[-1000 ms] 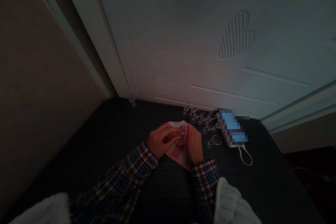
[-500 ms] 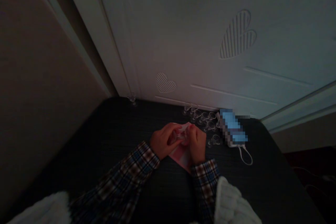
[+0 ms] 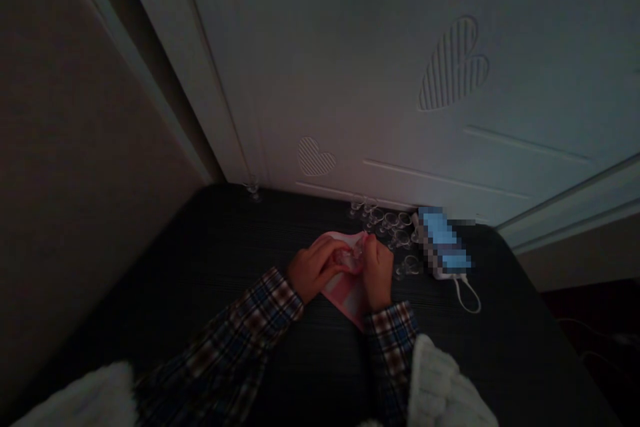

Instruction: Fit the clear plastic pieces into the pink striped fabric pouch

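My left hand [image 3: 313, 271] and my right hand [image 3: 377, 271] meet over a pink and white flat piece [image 3: 345, 290] lying on the dark surface [image 3: 210, 280]. Both hands have their fingers curled in a pinch around a small clear part [image 3: 350, 257] held between them. The room is dim, so the small part is hard to make out. Both wrists wear plaid sleeves.
Several clear suction cups [image 3: 387, 225] lie scattered by the white panel [image 3: 400, 80] with heart cut-outs. A lit phone [image 3: 444, 243] with a white cable [image 3: 467, 297] lies to the right. One clear cup [image 3: 253, 190] stands at the back left. White fluffy fabric [image 3: 445, 387] is near me.
Both hands have shifted slightly away from me, towards the panel, and closed tighter together on the small clear part. The pink piece stays under them.
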A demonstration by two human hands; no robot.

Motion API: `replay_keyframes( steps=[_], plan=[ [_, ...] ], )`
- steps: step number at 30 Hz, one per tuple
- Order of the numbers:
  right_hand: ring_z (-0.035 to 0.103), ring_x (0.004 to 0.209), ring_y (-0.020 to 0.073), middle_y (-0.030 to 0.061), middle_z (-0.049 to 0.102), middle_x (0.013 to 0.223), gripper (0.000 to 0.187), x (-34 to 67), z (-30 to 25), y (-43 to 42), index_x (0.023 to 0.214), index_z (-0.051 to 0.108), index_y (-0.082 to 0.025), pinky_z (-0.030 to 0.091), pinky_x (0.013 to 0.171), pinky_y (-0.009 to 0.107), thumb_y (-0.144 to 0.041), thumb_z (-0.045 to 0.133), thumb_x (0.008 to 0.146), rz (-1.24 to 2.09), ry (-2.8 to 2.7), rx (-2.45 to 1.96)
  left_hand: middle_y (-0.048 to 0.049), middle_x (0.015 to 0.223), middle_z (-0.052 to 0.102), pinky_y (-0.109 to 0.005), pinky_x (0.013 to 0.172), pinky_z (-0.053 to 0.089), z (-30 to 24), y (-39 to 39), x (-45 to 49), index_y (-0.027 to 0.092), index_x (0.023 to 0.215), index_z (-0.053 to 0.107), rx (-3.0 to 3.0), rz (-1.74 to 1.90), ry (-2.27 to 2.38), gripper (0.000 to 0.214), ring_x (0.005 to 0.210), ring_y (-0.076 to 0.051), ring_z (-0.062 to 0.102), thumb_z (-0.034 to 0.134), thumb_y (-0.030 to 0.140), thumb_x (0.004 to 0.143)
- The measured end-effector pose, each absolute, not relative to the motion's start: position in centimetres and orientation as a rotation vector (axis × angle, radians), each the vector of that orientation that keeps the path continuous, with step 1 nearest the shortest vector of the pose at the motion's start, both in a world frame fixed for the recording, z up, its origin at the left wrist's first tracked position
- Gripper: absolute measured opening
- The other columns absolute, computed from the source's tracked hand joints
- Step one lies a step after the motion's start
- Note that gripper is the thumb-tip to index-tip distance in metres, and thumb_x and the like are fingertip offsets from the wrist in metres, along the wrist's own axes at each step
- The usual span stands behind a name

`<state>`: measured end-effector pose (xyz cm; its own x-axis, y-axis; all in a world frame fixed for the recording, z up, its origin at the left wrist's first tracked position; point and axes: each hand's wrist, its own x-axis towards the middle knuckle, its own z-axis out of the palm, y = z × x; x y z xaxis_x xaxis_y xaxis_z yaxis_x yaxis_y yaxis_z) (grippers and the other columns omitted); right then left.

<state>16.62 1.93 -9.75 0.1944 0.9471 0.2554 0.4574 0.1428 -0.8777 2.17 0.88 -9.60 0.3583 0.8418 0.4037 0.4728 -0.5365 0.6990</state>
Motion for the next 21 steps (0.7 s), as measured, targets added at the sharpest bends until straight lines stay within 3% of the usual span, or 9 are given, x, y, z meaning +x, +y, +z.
replay_keyframes(
  steps=[13, 21],
  plan=[
    [0.038, 0.051, 0.0081, -0.0030, 0.043, 0.053, 0.039, 16.86, -9.78, 1.66, 0.055, 0.043, -0.017, 0.025, 0.049, 0.021, -0.034, 0.032, 0.088, 0.558, -1.505, -1.361, 0.0032, 0.064, 0.053, -0.021, 0.052, 0.037, -9.81, 1.30, 2.18, 0.018, 0.096, 0.055, 1.898, 0.965, 1.181, 0.022, 0.055, -0.011, 0.050, 0.049, 0.033, 0.081],
    [0.035, 0.050, 0.0074, -0.0037, 0.042, 0.051, 0.040, 16.62, -9.90, 1.73, 0.055, 0.044, -0.016, 0.023, 0.049, 0.022, -0.035, 0.031, 0.088, 0.625, -1.394, -1.339, 0.0021, 0.075, 0.055, -0.021, 0.051, 0.041, -9.77, 1.44, 2.30, 0.019, 0.110, 0.046, 1.821, 1.020, 1.136, 0.039, 0.055, -0.010, 0.053, 0.058, 0.035, 0.076]
  ],
)
